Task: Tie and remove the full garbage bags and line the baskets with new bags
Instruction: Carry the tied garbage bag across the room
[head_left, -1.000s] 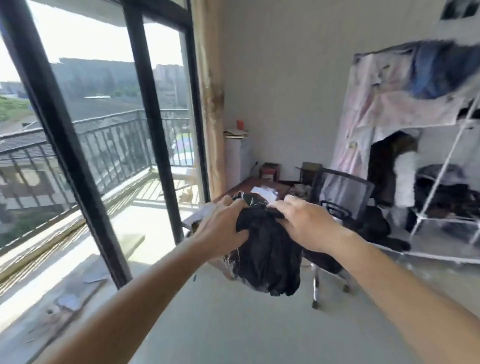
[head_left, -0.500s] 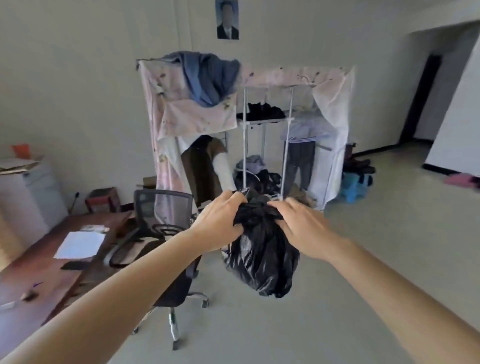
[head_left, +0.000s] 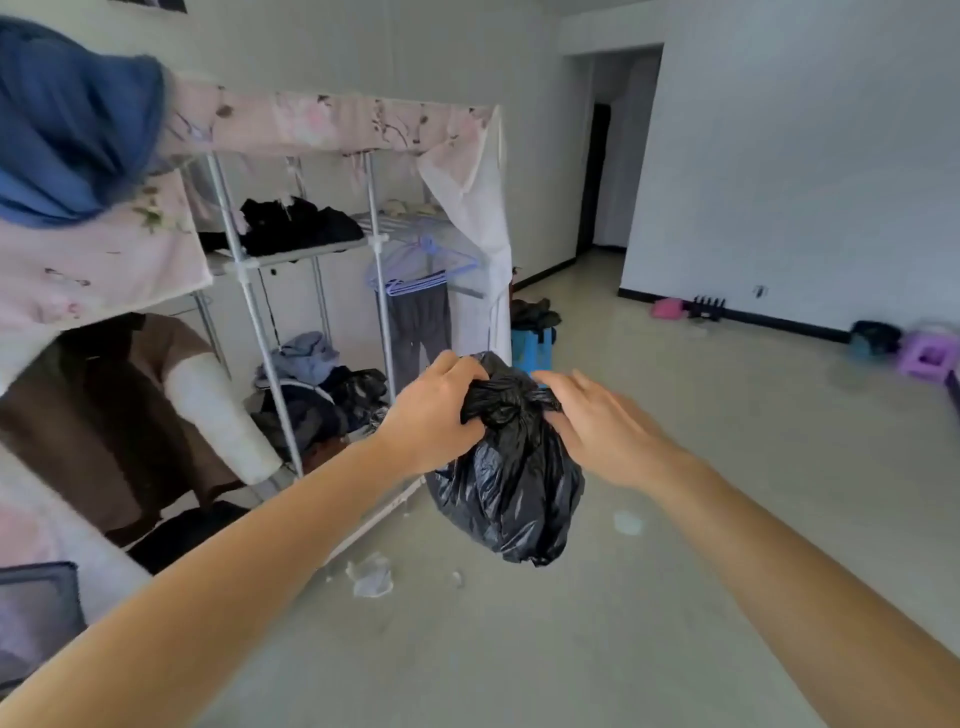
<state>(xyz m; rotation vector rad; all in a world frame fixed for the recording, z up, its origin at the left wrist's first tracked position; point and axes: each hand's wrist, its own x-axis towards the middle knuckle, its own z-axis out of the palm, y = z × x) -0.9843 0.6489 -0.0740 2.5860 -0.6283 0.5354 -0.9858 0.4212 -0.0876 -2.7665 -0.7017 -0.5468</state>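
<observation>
A full black garbage bag (head_left: 511, 488) hangs in the air in front of me, its neck gathered into a twisted knot at the top. My left hand (head_left: 434, 415) grips the left side of that neck. On the right side of the knot, my right hand (head_left: 587, 418) holds the plastic with its fingers partly spread. The bag's bottom hangs well above the floor. No basket is in view.
An open fabric wardrobe (head_left: 332, 124) with a metal frame and clothes stands at the left. Paper scraps (head_left: 371, 577) lie on the floor below the bag. A blue bin (head_left: 532, 345) stands by the wardrobe. Purple stool (head_left: 927, 356) at far right wall; doorway (head_left: 605, 171) beyond.
My view has swung right, from the window and desk past the office chair to the wardrobe and the open room. Both hands keep hold of the bag's neck.
</observation>
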